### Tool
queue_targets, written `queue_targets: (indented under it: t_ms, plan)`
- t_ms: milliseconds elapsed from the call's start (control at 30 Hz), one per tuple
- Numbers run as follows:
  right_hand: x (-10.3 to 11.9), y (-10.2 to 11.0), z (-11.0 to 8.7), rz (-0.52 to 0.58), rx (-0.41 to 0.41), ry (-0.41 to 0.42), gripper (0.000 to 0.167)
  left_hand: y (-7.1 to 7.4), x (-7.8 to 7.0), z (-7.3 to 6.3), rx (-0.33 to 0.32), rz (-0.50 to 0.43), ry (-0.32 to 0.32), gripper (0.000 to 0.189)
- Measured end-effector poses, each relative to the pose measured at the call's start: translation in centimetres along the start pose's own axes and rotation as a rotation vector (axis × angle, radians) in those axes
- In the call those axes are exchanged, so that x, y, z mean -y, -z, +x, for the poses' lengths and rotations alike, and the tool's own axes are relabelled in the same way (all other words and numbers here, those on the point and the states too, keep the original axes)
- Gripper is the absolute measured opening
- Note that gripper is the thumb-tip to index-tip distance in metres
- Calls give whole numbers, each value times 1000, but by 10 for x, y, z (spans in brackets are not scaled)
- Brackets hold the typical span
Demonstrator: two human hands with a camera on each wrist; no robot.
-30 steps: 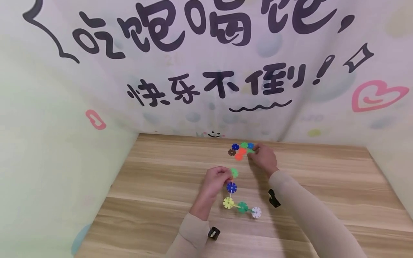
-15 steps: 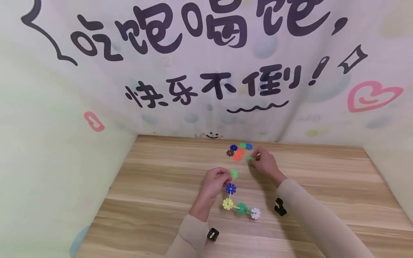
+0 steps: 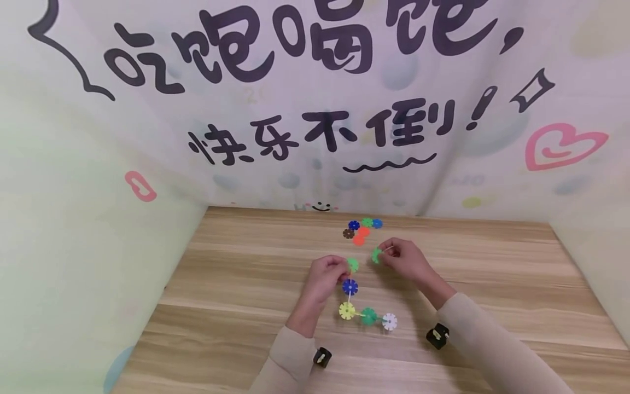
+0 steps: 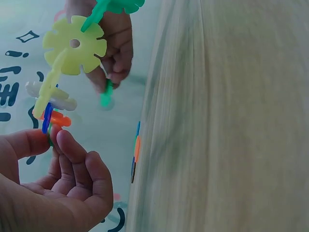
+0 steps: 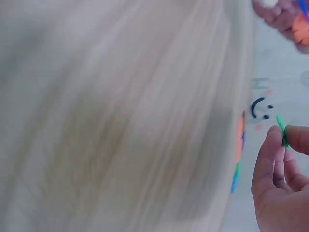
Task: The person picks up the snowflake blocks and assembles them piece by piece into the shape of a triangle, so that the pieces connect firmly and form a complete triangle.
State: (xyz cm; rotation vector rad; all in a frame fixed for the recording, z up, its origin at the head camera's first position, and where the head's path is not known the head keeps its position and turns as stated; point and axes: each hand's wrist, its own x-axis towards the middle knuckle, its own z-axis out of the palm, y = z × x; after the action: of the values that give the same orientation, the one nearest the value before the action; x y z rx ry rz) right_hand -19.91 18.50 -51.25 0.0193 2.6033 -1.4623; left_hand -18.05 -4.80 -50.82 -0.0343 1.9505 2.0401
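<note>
the right hand pinches a green disc, the left hand the chain by its far end, so a jolt could loosen its near side.

from above, farther off, the head view faces forward and down over the wood-grained tabletop to the white, black-lettered wall. the wrist views, turned sideways, face that wall from close behind the bare left hand and bare right hand, sharing the right hand's green notched disc.

Long plain beige sleeves are worn, a small blocky black device beside each cuff.
</note>
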Motion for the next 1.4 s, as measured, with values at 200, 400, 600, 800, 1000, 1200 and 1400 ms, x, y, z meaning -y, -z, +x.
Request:
queue_targets:
  t_ms: [200,400,600,800,1000,1200,1400]
  plan:
    - [9,-1,-21,166,52,27,21,-1,0,-1,3,7,-8,14]
    - [22,-7,-35,229,82,80,16,-3,0,-1,7,-2,-3,14]
    - [21,-14,-37,216,77,127,14,-3,-1,-2,23,-15,-9,13]
    - [27,-16,-39,126,34,177,10,-2,-2,-4,32,-24,-24,11]
    - [32,-18,-41,4,-24,250,5,-2,-3,-5,41,-22,-50,13]
    - [35,-21,-44,-49,-84,336,9,-2,-7,-4,39,-6,-49,13]
    - [35,-18,-40,-49,-51,361,11,-2,-7,-4,29,7,-16,13]
